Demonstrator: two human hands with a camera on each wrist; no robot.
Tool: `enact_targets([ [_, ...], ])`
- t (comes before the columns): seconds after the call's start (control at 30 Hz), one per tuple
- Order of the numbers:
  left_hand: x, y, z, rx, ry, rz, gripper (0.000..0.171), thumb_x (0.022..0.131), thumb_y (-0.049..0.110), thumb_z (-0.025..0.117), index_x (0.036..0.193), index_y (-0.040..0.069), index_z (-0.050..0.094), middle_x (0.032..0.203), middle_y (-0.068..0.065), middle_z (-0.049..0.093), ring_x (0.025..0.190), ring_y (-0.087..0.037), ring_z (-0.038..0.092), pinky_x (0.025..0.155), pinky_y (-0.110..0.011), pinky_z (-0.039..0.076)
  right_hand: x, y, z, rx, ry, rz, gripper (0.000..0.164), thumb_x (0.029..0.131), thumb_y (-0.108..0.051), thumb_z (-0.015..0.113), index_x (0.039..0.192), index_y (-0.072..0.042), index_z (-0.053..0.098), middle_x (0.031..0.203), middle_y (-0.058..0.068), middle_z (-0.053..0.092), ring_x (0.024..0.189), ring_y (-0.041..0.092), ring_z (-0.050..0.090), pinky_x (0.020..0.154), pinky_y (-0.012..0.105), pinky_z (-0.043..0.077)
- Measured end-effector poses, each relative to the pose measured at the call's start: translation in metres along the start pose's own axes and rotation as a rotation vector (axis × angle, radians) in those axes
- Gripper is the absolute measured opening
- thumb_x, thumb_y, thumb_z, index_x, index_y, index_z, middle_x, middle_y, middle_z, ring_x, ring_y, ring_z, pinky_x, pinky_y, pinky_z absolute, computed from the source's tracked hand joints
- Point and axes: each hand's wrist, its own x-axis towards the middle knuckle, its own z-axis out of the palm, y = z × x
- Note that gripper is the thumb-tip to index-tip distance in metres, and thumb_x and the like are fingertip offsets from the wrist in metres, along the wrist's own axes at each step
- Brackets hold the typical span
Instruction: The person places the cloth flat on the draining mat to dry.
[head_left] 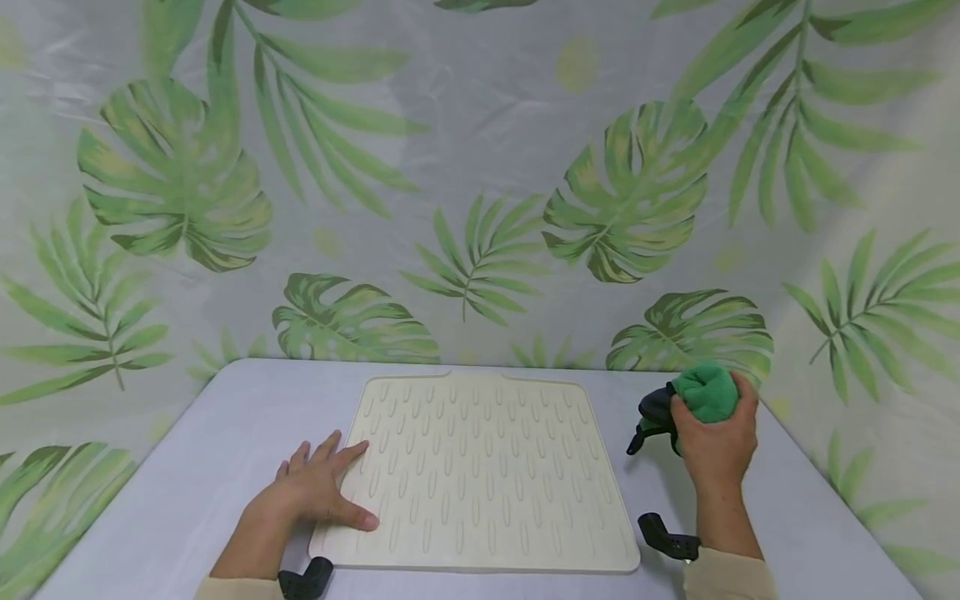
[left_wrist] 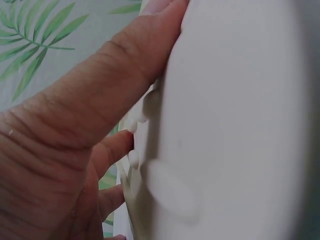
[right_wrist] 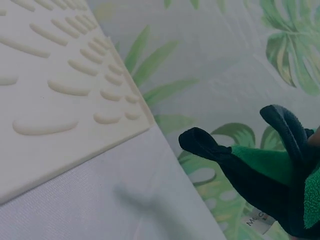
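Note:
A cream draining mat with rows of raised oval ridges lies flat on the white table. My left hand rests at its left side with spread fingers, the thumb on the mat's surface; the left wrist view shows the thumb close up against the mat. Above the table's right side, my right hand grips a bunched green towel with dark trim. The right wrist view shows the towel's dark loop and a white label; the right hand is mostly out of that view.
A white cloth covers the table, whose right edge runs beneath the raised towel. Behind hangs a pale curtain printed with green leaves. Black wrist cameras sit at both cuffs.

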Motion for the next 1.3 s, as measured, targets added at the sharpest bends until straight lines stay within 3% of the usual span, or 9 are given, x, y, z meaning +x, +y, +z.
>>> enact_targets([
  [0.23, 0.001, 0.001, 0.001, 0.005, -0.006, -0.010, 0.127, 0.051, 0.067, 0.092, 0.157, 0.018, 0.042, 0.167, -0.031, 0.015, 0.146, -0.070, 0.005, 0.112, -0.084, 0.010, -0.002, -0.001, 0.001, -0.015, -0.019, -0.012, 0.084, 0.087, -0.031, 0.077, 0.158, -0.030, 0.031, 0.151, 0.018, 0.048, 0.131, 0.040, 0.046, 0.094, 0.054, 0.039],
  [0.5, -0.001, 0.002, 0.001, 0.002, -0.003, -0.004, 0.127, 0.050, 0.067, 0.093, 0.156, 0.018, 0.042, 0.166, -0.032, 0.015, 0.146, -0.070, 0.004, 0.112, -0.085, 0.009, -0.006, -0.003, 0.004, -0.017, -0.049, -0.016, 0.084, 0.088, -0.031, 0.077, 0.158, -0.028, 0.031, 0.152, 0.019, 0.047, 0.133, 0.042, 0.045, 0.097, 0.061, 0.040],
  [0.87, 0.003, -0.001, 0.003, -0.040, -0.009, -0.015, 0.133, 0.045, 0.071, 0.092, 0.156, 0.018, 0.042, 0.167, -0.030, 0.014, 0.147, -0.069, 0.002, 0.112, -0.084, 0.005, -0.012, -0.011, 0.014, -0.004, -0.086, -0.067, 0.084, 0.088, -0.028, 0.077, 0.158, -0.027, 0.032, 0.152, 0.020, 0.047, 0.132, 0.043, 0.047, 0.096, 0.061, 0.042],
  [1.3, 0.001, 0.002, 0.002, -0.017, 0.011, -0.007, 0.127, 0.049, 0.066, 0.094, 0.156, 0.018, 0.044, 0.167, -0.032, 0.015, 0.146, -0.070, 0.004, 0.112, -0.084, 0.008, -0.017, -0.015, 0.019, -0.007, -0.110, -0.094, 0.082, 0.088, -0.026, 0.078, 0.158, -0.028, 0.034, 0.150, 0.019, 0.048, 0.128, 0.042, 0.049, 0.093, 0.057, 0.043],
])
